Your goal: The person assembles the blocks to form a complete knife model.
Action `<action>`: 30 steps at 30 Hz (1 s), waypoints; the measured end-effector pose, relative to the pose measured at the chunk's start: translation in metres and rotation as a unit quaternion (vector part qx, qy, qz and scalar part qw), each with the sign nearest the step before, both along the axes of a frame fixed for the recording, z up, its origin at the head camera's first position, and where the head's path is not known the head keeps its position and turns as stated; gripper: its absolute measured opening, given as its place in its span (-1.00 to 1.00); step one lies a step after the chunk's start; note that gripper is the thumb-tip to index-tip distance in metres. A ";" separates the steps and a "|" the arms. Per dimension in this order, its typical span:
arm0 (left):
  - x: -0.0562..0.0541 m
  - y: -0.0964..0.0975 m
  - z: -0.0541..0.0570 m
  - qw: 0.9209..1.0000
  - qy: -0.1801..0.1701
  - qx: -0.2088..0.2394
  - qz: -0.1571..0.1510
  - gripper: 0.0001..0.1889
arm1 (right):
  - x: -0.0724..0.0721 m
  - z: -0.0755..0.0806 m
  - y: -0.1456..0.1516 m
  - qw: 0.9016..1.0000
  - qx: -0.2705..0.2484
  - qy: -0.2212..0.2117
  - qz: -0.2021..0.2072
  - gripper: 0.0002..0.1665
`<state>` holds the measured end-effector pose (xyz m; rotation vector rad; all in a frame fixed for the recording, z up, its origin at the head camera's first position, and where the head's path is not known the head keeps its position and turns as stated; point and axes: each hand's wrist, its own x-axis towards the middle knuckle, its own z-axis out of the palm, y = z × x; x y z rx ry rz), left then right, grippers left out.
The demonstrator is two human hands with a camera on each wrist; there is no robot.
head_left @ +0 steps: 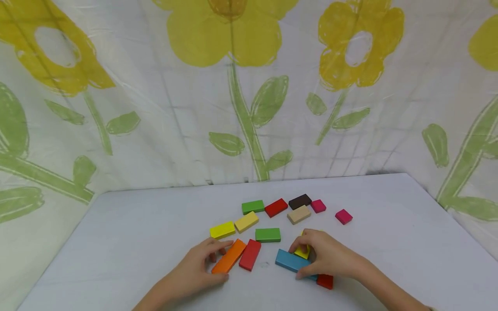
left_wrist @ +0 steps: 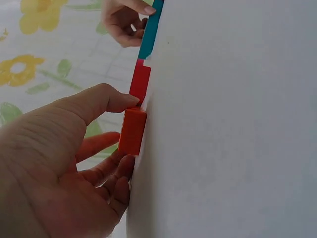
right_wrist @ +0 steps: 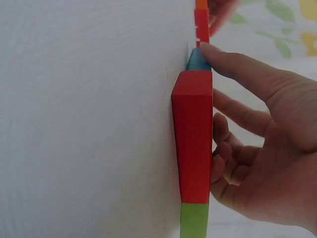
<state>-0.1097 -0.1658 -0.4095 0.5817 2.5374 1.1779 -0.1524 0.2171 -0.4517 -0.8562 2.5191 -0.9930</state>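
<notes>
- Gripping the orange block [head_left: 230, 256] is the left hand [head_left: 196, 265], positioned left of the blue block [head_left: 289, 260]. Thumb and index finger lie at opposite ends of the orange block.
- Right hand [head_left: 330, 255]: pinches the blue block, thumb on its near side, fingers on its far side.
- Yellow block [head_left: 301, 252]: just beyond the blue block, partly covered by the right hand.
- Right red block [head_left: 325, 281]: at the right end of the blue block.
- Left red block [head_left: 250, 255]: left of the blue block, apart from it.
- Near green block [head_left: 268, 235]: beyond the blue block and to its left.
- Bright yellow block [head_left: 222, 230] and pale yellow block [head_left: 247, 221]: farther left of and beyond the blue block.
- Far green block [head_left: 253, 206] and far red block [head_left: 276, 207]: well beyond the blue block, to its left.
- Beige block [head_left: 299, 214] and dark block [head_left: 300, 201]: well beyond the blue block.
- Two magenta blocks [head_left: 318, 206]: beyond the blue block, to its right.
- White table [head_left: 116, 242]: beneath the blue block.
</notes>
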 end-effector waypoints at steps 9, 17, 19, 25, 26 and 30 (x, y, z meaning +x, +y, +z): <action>-0.004 -0.009 0.001 0.999 0.040 0.004 -0.011 -0.51 | 0.010 0.016 -0.007 1.000 -0.001 -0.005 0.010 -0.51; -0.006 -0.017 0.005 0.999 0.038 -0.026 -0.012 -0.62 | 0.001 -0.005 -0.001 1.000 0.014 -0.020 0.002 -0.50; -0.007 -0.022 0.009 0.999 0.029 -0.026 -0.019 -0.64 | 0.002 -0.003 -0.003 1.000 0.016 -0.022 0.002 -0.51; -0.014 -0.039 0.008 0.996 0.009 0.034 -0.087 -0.64 | -0.001 -0.007 0.000 1.000 0.015 -0.016 0.005 -0.50; -0.016 -0.042 0.003 0.993 0.008 0.045 -0.107 -0.65 | -0.001 -0.008 0.000 1.000 0.013 -0.014 0.007 -0.50; -0.022 -0.045 -0.019 0.981 -0.012 0.079 -0.177 -0.66 | 0.003 0.001 -0.003 1.000 -0.003 0.002 0.017 -0.52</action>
